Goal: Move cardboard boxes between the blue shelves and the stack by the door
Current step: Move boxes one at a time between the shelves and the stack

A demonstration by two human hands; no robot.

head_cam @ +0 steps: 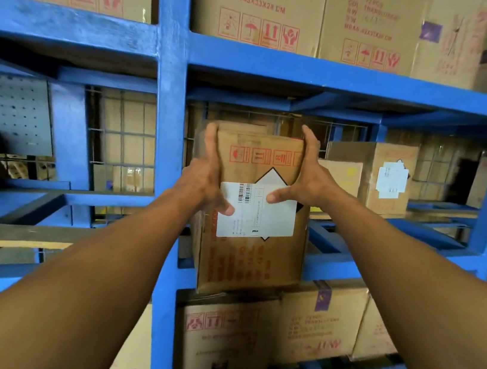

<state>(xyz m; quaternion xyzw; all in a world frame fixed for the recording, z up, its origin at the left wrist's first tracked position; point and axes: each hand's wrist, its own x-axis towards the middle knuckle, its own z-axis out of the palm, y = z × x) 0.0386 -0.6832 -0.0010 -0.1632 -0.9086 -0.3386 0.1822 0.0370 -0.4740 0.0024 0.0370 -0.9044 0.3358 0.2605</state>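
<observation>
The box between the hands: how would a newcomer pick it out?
On the blue shelves, look just right of the thick upright post, middle level. The cardboard box there is pressed between the left hand and right hand. Only it juts forward, with a white barcode label over a diamond mark.

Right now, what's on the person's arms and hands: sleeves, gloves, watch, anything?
Nothing worn that shows. The left forearm and right forearm are bare to the frame edge, with no sleeve in view. The left hand and right hand are ungloved. No watch, band or ring is visible.
</observation>
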